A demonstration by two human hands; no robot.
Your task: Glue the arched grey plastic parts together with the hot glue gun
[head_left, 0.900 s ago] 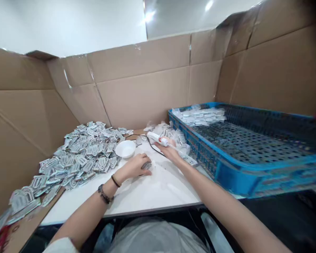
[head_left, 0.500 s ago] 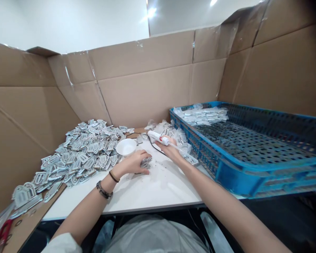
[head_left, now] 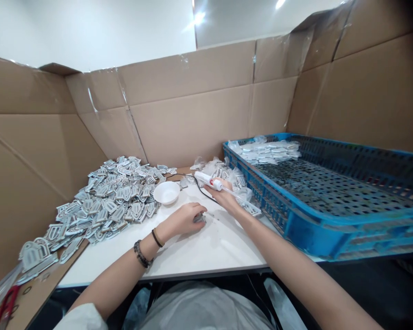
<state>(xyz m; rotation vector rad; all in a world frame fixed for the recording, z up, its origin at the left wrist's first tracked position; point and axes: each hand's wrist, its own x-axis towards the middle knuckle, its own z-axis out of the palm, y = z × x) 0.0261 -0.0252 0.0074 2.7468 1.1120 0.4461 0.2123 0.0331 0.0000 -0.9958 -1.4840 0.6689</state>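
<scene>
My left hand [head_left: 184,220] is low over the white table [head_left: 179,254], its fingers closed around small grey pieces [head_left: 199,217] that its fingers mostly hide. In my right hand [head_left: 225,197] is a white glue gun [head_left: 204,178] with a red part and a black cord; a pale stick runs from its back end. The gun points away to the upper left. A white bowl [head_left: 166,192] stands just beyond my left hand. Left of it lies a big pile of flat grey-white slotted pieces [head_left: 117,197].
A blue perforated crate [head_left: 306,229] at right holds bagged white pieces [head_left: 270,151] at its far left. More pieces in clear bags [head_left: 215,168] lie beside the crate. Cardboard walls [head_left: 192,119] surround the table. Red-handled scissors [head_left: 5,305] lie at bottom left on cardboard.
My left hand has moved right and slightly nearer me, and its fingers have closed on the grey pieces. My right hand stays almost in place with the glue gun.
</scene>
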